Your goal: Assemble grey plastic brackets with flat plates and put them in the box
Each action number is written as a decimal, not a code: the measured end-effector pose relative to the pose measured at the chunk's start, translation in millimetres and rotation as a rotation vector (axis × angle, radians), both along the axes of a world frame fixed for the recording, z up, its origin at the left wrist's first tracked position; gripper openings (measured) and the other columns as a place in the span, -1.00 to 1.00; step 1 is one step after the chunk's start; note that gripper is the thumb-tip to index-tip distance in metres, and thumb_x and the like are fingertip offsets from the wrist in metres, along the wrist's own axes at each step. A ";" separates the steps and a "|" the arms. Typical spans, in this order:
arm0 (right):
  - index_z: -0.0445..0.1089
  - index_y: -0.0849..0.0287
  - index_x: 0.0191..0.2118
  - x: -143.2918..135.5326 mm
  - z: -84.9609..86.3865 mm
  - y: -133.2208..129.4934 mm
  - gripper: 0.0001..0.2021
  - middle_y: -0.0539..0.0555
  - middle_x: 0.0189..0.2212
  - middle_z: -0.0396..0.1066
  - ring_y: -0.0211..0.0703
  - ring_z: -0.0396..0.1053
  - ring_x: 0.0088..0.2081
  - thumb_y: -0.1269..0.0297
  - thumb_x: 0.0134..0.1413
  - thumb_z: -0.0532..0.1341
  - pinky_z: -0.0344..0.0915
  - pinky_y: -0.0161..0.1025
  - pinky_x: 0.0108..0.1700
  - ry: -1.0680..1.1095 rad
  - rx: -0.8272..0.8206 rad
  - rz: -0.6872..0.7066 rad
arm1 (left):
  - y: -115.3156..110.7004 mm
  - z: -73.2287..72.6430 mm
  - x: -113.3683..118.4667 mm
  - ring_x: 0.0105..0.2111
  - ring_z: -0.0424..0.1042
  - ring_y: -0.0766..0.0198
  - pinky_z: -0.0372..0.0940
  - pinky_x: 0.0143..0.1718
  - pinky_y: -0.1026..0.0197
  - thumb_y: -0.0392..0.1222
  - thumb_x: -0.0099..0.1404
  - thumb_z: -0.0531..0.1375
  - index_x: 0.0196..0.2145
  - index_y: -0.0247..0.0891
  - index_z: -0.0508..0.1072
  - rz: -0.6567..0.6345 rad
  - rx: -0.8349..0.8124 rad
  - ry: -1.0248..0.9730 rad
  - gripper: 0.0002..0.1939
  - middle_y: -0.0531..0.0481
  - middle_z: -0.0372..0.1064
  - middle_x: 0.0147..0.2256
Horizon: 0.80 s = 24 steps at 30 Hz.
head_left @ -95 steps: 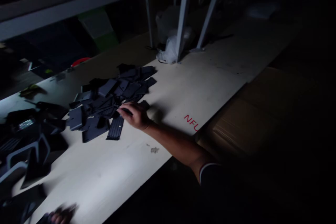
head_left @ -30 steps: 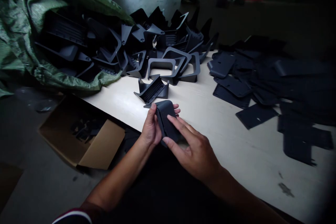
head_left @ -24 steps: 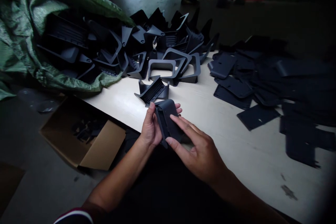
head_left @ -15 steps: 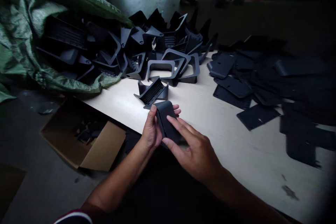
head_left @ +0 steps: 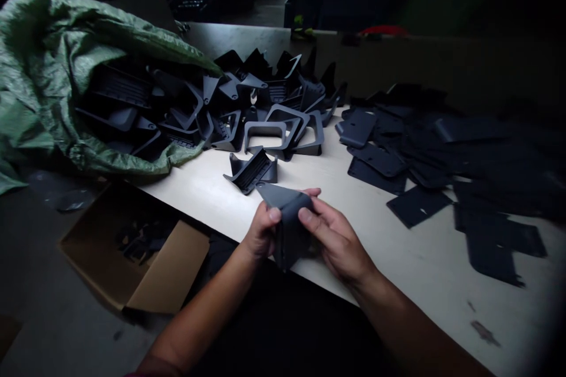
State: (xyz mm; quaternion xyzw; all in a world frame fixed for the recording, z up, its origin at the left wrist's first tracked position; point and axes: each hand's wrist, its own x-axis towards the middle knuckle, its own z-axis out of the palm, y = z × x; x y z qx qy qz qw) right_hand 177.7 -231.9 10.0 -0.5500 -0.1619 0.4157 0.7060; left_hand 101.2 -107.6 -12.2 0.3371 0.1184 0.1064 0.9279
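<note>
A dark grey plastic housing [head_left: 292, 218] is held between both hands over the table's front edge, its pointed flap with a small hole turned to the upper left. My left hand [head_left: 264, 228] grips its left side, thumb on top. My right hand [head_left: 333, 232] holds the right side, thumb on the face and fingers behind. Just beyond lies a ribbed bracket piece [head_left: 253, 171]. Farther back is a pile of dark frame-like housings [head_left: 276, 123]. The underside of the held piece is hidden.
A green woven sack [head_left: 48, 70] with more housings lies open at the left. Below it stands a cardboard box [head_left: 170, 271] holding small dark parts. Flat dark plates [head_left: 418, 206] are spread over the right of the pale table [head_left: 380, 271].
The held housing has been turned, so its pointed flap now shows. My right hand has shifted from its face to its right side. The camera view has tilted up a little.
</note>
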 end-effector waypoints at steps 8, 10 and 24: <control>0.54 0.17 -0.18 -4.5 1.1 -6.5 -0.70 0.01 -0.31 0.48 -0.17 0.38 -0.28 0.04 0.19 0.44 0.30 -0.27 -0.19 -0.152 -0.044 0.145 | 10.0 27.7 9.1 -0.16 0.61 0.01 0.43 0.10 -0.05 0.13 0.28 0.28 -0.22 -0.33 0.56 0.168 -0.261 0.115 -0.59 -0.21 0.62 -0.27; 0.54 0.17 -0.16 -7.3 1.2 -9.5 -0.70 0.01 -0.29 0.47 -0.15 0.38 -0.25 0.04 0.19 0.44 0.31 -0.26 -0.18 -0.200 -0.076 0.186 | 14.4 35.9 10.9 -0.39 0.55 0.17 0.48 -0.01 -0.02 0.00 0.35 0.23 -0.33 -0.28 0.49 0.177 -0.326 0.204 -0.73 -0.02 0.48 -0.51; 0.55 0.11 0.04 -24.4 14.1 -19.3 -0.68 0.06 -0.03 0.56 0.04 0.47 0.07 0.10 0.25 0.40 0.33 -0.16 0.18 -0.269 -0.058 0.125 | 3.1 52.2 9.3 -0.67 0.30 0.37 0.47 -0.43 0.28 0.17 0.34 0.34 -0.28 -0.20 0.37 0.163 -0.070 0.216 -0.61 0.25 0.13 -0.70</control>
